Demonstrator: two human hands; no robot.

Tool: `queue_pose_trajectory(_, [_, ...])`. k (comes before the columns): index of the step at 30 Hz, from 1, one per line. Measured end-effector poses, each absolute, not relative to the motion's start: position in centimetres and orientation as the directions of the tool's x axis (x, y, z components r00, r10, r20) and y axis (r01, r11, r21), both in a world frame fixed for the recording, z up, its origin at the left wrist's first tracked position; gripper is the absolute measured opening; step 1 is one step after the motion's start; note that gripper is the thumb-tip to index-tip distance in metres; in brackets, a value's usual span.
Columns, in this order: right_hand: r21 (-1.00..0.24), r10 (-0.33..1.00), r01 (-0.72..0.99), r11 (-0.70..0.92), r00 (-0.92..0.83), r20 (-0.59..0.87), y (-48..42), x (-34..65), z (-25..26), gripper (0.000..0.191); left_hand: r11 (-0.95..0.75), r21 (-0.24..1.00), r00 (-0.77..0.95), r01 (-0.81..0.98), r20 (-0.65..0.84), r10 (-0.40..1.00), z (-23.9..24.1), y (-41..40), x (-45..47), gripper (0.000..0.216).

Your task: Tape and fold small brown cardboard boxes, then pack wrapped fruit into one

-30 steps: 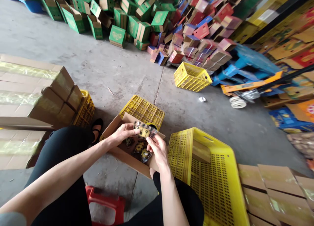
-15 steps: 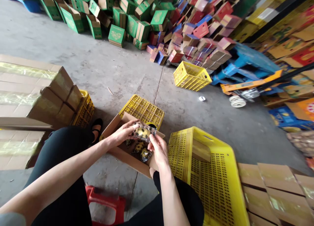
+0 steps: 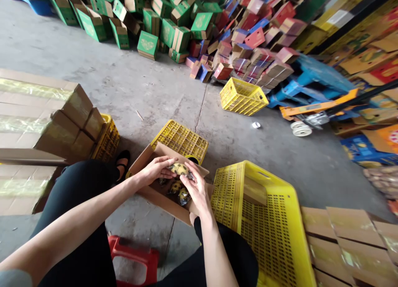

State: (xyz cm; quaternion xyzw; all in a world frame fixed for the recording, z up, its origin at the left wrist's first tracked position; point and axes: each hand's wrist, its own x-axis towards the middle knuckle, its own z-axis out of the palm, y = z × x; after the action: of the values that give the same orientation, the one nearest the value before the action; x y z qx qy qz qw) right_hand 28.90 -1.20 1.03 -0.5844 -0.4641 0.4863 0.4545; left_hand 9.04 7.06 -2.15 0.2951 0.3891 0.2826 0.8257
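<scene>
Both my hands meet over an open brown cardboard box (image 3: 141, 160) on the floor between my knees. My left hand (image 3: 157, 167) and my right hand (image 3: 194, 187) are closed on a small clear-wrapped yellow and black packet (image 3: 178, 169), which sits low in the box, partly covered by my fingers. Two more such packets (image 3: 180, 191) lie in the box just below it. The box rests against an upturned yellow crate (image 3: 182, 139).
A large yellow perforated crate (image 3: 264, 220) stands at my right. Taped brown cartons (image 3: 37, 121) are stacked at the left and at the lower right (image 3: 351, 245). A red stool (image 3: 133, 258) is under me. Green and red boxes (image 3: 199, 30), another yellow crate (image 3: 242, 97) and a pallet jack (image 3: 314, 113) lie beyond.
My hands have lowered the packet from above the box into it, and my right hand has slid over the top of it.
</scene>
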Motion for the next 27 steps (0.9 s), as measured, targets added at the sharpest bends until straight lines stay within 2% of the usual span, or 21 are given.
queue_pose_trajectory(2, [-0.977,0.979,0.133,-0.166,0.139,-0.147,-1.1,29.0,0.9,0.049,0.678,0.704,0.545,-0.213,-0.490,0.680,-2.1,6.9,9.2,0.071])
queue_pose_trajectory(5, [-0.955,0.956,0.173,-0.240,0.210,-0.203,-0.9,29.4,0.7,0.045,0.701,0.703,0.586,-0.117,-0.521,0.621,-1.8,6.8,9.0,0.083])
queue_pose_trajectory(9, [-0.878,0.924,0.359,-0.318,0.324,-0.203,-0.9,29.9,0.2,0.055,0.642,0.762,0.623,0.089,-0.545,0.561,-1.8,6.5,8.4,0.084])
queue_pose_trajectory(14, [-0.823,0.936,0.471,-0.318,0.294,-0.193,-0.8,30.0,-0.6,0.064,0.449,0.876,0.576,0.178,-0.462,0.674,-3.7,7.0,8.3,0.071])
queue_pose_trajectory(16, [-0.785,0.945,0.539,-0.304,0.274,-0.177,-0.7,30.0,-0.9,0.063,0.287,0.911,0.526,0.295,-0.405,0.748,-5.0,7.6,8.3,0.060])
queue_pose_trajectory(18, [-0.707,0.956,0.650,-0.278,0.255,-0.142,-0.8,30.0,-1.0,0.062,0.071,0.867,0.462,0.493,-0.330,0.823,-6.4,8.3,8.1,0.042])
queue_pose_trajectory(19, [-0.657,0.963,0.708,-0.260,0.241,-0.122,-0.8,30.0,-1.1,0.061,0.027,0.833,0.441,0.553,-0.319,0.839,-7.1,8.5,8.0,0.037])
queue_pose_trajectory(23, [-0.439,0.978,0.874,-0.210,0.178,-0.114,-1.1,29.8,-1.0,0.055,-0.039,0.747,0.423,0.664,-0.332,0.843,-9.8,8.4,7.6,0.029])
queue_pose_trajectory(27, [-0.305,0.972,0.930,-0.204,0.157,-0.172,-1.4,29.4,-0.5,0.051,-0.092,0.663,0.413,0.743,-0.346,0.843,-11.5,7.3,7.3,0.020])
